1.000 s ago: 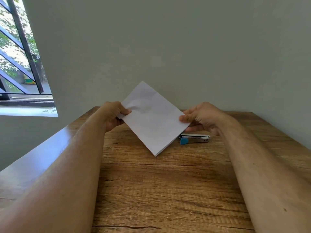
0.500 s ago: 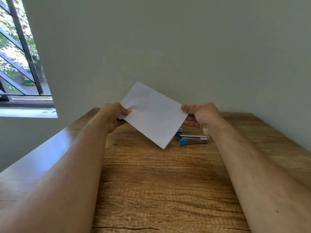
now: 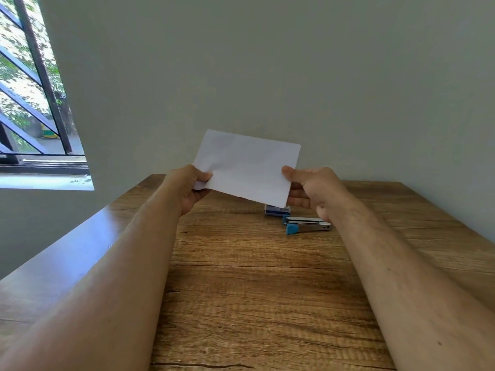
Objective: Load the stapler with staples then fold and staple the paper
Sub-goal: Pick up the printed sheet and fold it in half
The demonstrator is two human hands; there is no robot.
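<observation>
Left hand: my left hand [image 3: 188,187] pinches the left edge of the paper [image 3: 247,167], thumb on the side facing me and the other fingers curled behind it.
Right hand: my right hand [image 3: 312,190] pinches the right edge the same way, thumb laid on the near face, fingers behind.
Paper: I hold the white sheet lifted off the table between both hands, its top edge sloping down toward my right hand; I cannot tell from here whether it is folded.
Stapler: the metal stapler with blue ends [image 3: 308,225] lies flat on the wooden table [image 3: 254,290], just below my right hand, apart from it.
Staple box: a small blue and white box [image 3: 277,210] sits just left of the stapler, partly hidden beneath the paper's lower right corner.
Window: a barred window [image 3: 32,84] stands well beyond my left hand.
</observation>
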